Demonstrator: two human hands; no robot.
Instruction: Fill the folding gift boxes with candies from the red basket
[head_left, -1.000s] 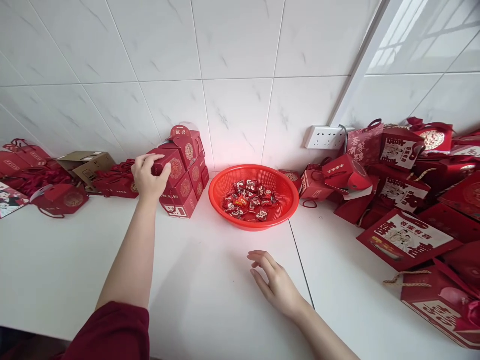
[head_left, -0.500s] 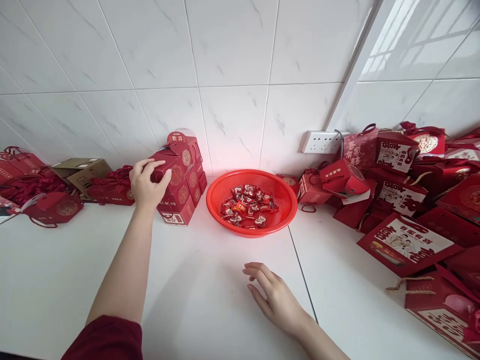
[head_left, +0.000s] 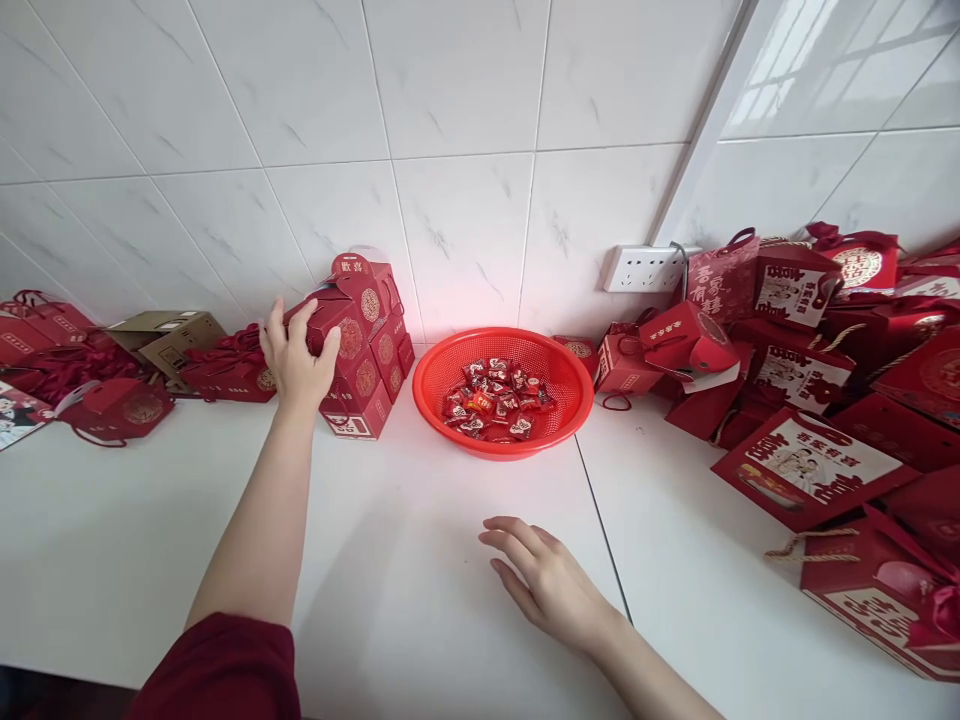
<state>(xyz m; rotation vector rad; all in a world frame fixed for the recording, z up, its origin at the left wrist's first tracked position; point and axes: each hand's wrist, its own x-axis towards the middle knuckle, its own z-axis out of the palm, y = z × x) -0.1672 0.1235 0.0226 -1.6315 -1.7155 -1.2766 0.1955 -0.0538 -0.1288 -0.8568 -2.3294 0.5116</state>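
My left hand [head_left: 295, 352] is beside a stack of small red gift boxes [head_left: 361, 378]. Its fingers are spread, with the thumb and fingertips close to the front of the upper box [head_left: 346, 335]; whether they still touch it I cannot tell. Above the white table my right hand [head_left: 559, 580] is held loosely, fingers apart and a little bent, holding nothing. Between the hands and the wall stands a red plastic basket [head_left: 429, 425], with several red-wrapped candies [head_left: 501, 400] inside.
Many red gift boxes [head_left: 817, 468] are piled along the right side. More red boxes [head_left: 124, 410] and a brown cardboard box [head_left: 169, 345] line the wall at left. A white power strip [head_left: 641, 270] is against the tiled wall [head_left: 465, 220].
My left hand's fingers have spread and drawn back slightly from the upper box. My right hand stays nearly still, and the view has shifted a little.
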